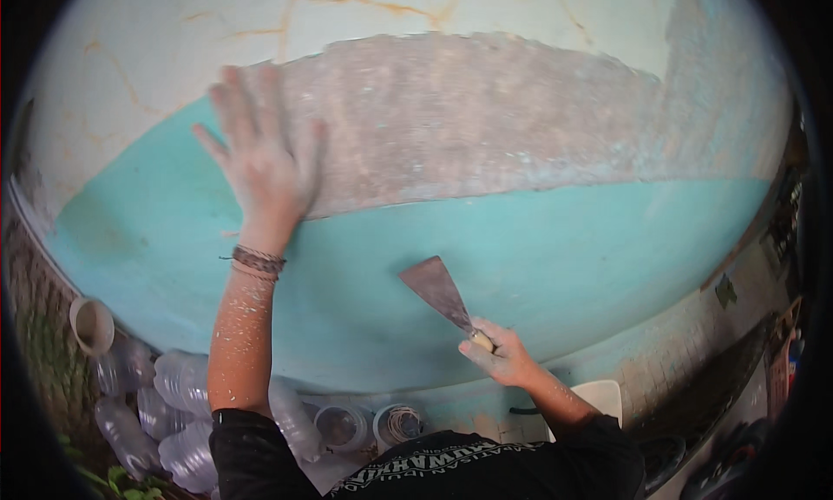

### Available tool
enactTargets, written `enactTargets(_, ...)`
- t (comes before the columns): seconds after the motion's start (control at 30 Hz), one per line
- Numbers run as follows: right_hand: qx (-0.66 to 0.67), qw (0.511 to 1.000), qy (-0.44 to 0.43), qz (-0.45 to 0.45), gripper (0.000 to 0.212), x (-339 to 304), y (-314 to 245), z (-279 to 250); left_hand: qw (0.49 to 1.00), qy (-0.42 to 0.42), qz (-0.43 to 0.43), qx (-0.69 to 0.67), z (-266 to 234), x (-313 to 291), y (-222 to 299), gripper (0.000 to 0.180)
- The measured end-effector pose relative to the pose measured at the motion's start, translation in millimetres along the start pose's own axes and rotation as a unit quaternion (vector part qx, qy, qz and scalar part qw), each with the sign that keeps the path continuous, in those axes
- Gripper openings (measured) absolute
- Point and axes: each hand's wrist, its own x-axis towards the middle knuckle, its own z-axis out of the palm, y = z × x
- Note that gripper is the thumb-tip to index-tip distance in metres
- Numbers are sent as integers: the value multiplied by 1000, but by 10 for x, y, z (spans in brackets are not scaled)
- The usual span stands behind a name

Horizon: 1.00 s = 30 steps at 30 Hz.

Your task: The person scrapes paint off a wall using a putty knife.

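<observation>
My left hand [267,166] is spread against the wall, fingers apart and smeared by motion, at the left end of a rough scraped patch [468,110]. Turquoise paint [373,266] covers the wall below this patch, and cracked whitish paint [373,6] lies above it. My right hand [503,352], dusty, is closed round the pale handle of a putty knife [438,292]. Its wide, stained blade points up and left in front of the turquoise paint; whether it touches the wall I cannot tell. Pale flecks dot my left forearm.
Several clear plastic bottles [182,452] lie at the lower left beside a pale bucket [91,325]. Two round tubs [340,426] stand at the wall's foot, one with coiled cord [403,423]. A white container [599,400] is near my right forearm. Dark clutter lines the right edge.
</observation>
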Motion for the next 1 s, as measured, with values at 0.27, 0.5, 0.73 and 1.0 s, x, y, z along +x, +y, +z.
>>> enactTargets(0.27, -160, 934, 245, -205, 43, -370, -196, -523, 965, -12, 253, -69, -222, 280, 800, 65)
enactTargets(0.5, -231, 843, 437, -210, 40, -565, -564, -869, 992, 96, 40, -68, -60, 519, 906, 66)
enactTargets(0.73, -394, 776, 415, -265, 38, -377, -1210, -960, 984, 49, 106, -136, -39, 336, 999, 68)
enactTargets(1.0, -424, 751, 344, -371, 33, -48, -1253, -1018, 760, -440, 249, -407, -593, -937, 1055, 77)
